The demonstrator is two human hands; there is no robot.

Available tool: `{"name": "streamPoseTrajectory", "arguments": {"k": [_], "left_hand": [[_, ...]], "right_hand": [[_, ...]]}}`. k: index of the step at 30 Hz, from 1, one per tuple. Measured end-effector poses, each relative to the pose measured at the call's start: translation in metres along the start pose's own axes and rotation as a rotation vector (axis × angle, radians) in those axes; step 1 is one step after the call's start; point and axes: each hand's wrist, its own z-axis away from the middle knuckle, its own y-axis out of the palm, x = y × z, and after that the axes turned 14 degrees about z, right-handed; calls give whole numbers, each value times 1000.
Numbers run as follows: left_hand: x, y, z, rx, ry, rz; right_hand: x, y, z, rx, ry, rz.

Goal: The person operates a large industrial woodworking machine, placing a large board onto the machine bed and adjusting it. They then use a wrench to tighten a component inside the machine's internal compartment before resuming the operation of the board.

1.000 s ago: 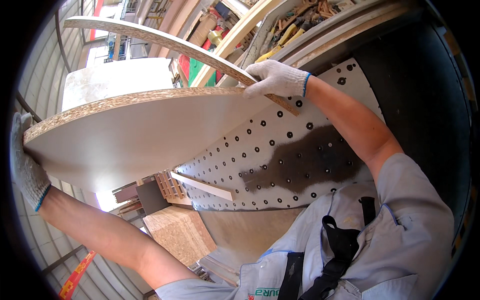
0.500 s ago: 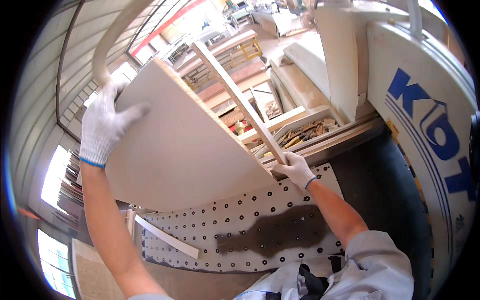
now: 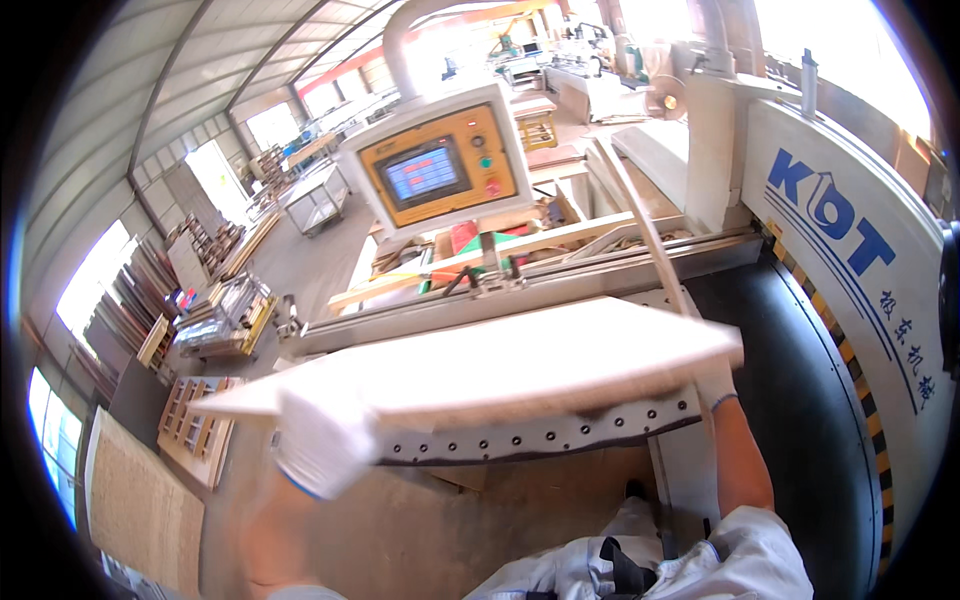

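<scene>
Board [image 3: 500, 365]: is spreading wide and pale across the middle, over the desk [image 3: 605, 430], and is covering most of it. I cannot tell if it is touching the desk.
Left hand [image 3: 325, 440]: is wearing a white glove [image 3: 318, 455] and is showing up blurry in front of the board's near edge, toward its left end. With the blur, I cannot tell if the fingers are grasping the board or just touching it.
Right hand [image 3: 714, 382]: is wearing a white glove too and is sitting at the board's right end. The board is hiding the fingers, so I cannot tell if they are clenched or loose.
Strip [image 3: 640, 215]: is sloping, long and thin, with its low end going behind the board near the right hand.
Desk: is showing dark round spots along its near side, just below the board.
Rail [image 3: 540, 290]: is running behind the board.
Screen [image 3: 427, 175]: is glowing blue in a yellow panel [image 3: 450, 203], past the rail.
Machine [image 3: 850, 310]: is standing on the right, big and white with blue marks.
Sheet [image 3: 150, 505]: is slanting at the lower left, brown and flat.
</scene>
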Motion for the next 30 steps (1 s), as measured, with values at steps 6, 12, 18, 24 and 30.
{"name": "streamPoseTrajectory", "arguments": {"k": [6, 12, 18, 24, 30], "left_hand": [[-103, 104, 195, 292, -27, 66], [-142, 219, 310, 201, -130, 274], [-142, 238, 304, 287, -166, 260], [-141, 245, 321, 231, -194, 210], [-134, 246, 342, 238, -205, 98]], "right_hand": [[-86, -15, 80, 38, 68, 208], [-114, -46, 190, -31, 255, 422], [-218, -73, 272, -176, 386, 151], [-180, -44, 282, -133, 308, -10], [-136, 12, 283, 85, 305, -177]]}}
